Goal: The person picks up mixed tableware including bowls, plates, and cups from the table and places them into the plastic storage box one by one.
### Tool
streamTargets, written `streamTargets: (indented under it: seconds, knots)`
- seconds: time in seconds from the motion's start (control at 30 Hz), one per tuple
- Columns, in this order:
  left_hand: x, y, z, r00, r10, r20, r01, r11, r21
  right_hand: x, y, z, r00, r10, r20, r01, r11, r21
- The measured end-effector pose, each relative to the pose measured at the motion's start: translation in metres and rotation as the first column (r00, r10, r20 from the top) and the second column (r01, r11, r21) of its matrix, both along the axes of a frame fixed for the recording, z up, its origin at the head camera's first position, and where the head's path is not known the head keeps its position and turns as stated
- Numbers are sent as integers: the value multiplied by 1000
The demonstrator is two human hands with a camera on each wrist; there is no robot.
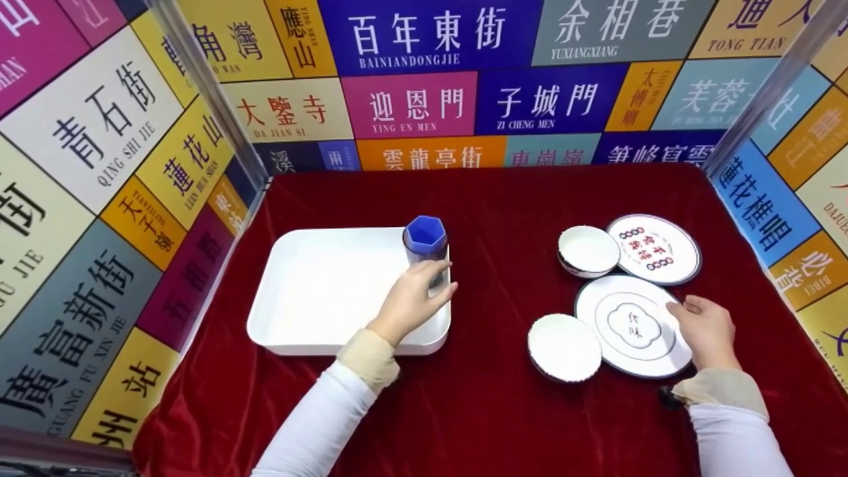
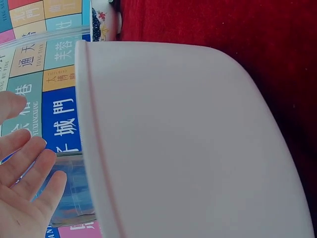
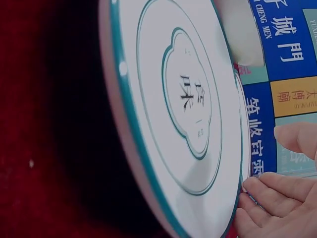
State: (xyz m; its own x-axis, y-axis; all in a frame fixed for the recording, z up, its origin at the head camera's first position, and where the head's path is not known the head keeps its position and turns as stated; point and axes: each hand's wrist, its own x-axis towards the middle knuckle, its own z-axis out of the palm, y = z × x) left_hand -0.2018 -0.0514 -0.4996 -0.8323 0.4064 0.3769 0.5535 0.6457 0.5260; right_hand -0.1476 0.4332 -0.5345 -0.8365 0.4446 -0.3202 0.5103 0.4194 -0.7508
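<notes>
My left hand (image 1: 416, 297) is over the right side of a white rectangular tray (image 1: 311, 291), fingers extended and slightly bent. Just beyond it stands a clear cup (image 2: 74, 198) with a blue hexagonal opening (image 1: 425, 233), at the tray's right side. In the left wrist view, thumb and fingers are apart with nothing between them. My right hand (image 1: 707, 331) is at the right rim of a white plate (image 1: 596, 311) with a dark rim and a flower-shaped emblem. Its fingers (image 3: 267, 198) lie close by the rim, the thumb apart; whether they touch is unclear.
A second plate (image 1: 652, 228) with red characters lies behind the first. One white bowl (image 1: 588, 248) sits beside it, and another bowl (image 1: 564, 348) stands at the front plate's left. Red cloth (image 1: 490, 397) covers the table, with printed panels (image 1: 411, 106) around it.
</notes>
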Motion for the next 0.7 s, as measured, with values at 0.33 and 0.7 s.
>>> streamTargets:
  seconds: [0.33,0.7]
  knots:
    - [0,3,-4,1000,-1,11,1,1000,0,5,9,-8,999,6,35,-5,999,-35]
    - [1,7,-5,1000,-9,25,9,1000,2,11,14,-15,997,17,72,-20,999,40]
